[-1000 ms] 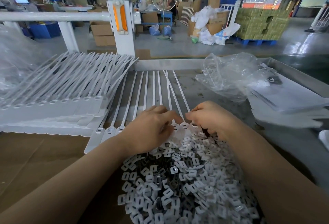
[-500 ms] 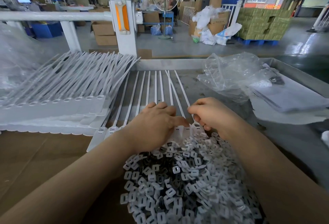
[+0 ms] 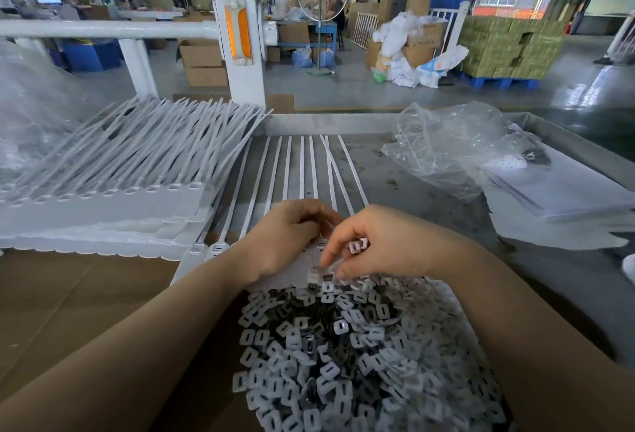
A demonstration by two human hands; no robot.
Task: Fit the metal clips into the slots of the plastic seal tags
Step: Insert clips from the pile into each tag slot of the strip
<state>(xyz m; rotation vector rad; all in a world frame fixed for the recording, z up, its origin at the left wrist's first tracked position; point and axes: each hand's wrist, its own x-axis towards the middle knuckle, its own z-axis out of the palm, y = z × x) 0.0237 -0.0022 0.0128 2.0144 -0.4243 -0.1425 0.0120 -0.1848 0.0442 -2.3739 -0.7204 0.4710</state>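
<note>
Nearest me, the metal clips (image 3: 343,345) lie heaped on the worktop (image 3: 395,170). My right hand (image 3: 388,242) pinches one clip (image 3: 358,245) above the heap's far edge. My left hand (image 3: 288,239), fingers curled, holds the seal tags (image 3: 292,170), whose strips extend away.

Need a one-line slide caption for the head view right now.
Right hand pinches a metal clip above the clip pile; left hand rests on the row of seal tags.
</note>
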